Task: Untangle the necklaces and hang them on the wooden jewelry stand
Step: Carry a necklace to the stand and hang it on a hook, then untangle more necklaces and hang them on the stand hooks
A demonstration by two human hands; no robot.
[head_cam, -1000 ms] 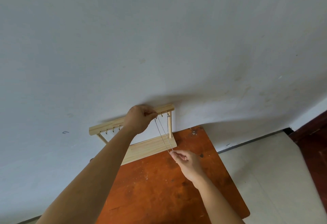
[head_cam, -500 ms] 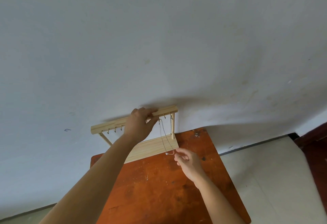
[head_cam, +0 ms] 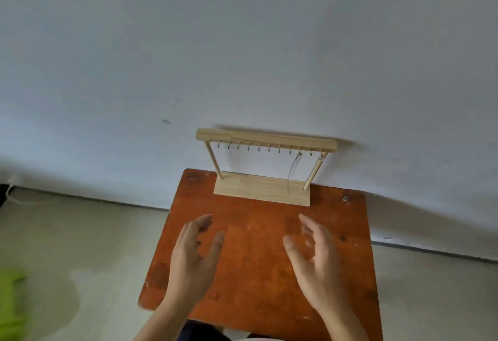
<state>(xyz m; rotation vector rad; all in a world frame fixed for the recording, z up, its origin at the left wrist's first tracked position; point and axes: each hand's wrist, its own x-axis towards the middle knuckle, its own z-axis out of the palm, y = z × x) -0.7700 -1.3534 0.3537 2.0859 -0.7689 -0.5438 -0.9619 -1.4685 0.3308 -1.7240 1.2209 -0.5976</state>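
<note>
Pale wood stand [head_cam: 250,189] sits at the far edge of the desk [head_cam: 258,281], beyond the fingertips of both hands and backed against the wall [head_cam: 242,44]. One thin necklace [head_cam: 293,170] hangs from a hook near the stand's right end, straight ahead of the right hand's [head_cam: 318,262] fingers [head_cam: 305,220]. Something similar hangs by the right post, too blurred to tell. Left hand [head_cam: 192,257] and right hand hover above the desk, palms facing, fingers loosely spread and holding nothing.

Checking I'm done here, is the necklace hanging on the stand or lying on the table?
Hanging. The necklace dangles from a hook near the right end of the wooden stand.
</note>
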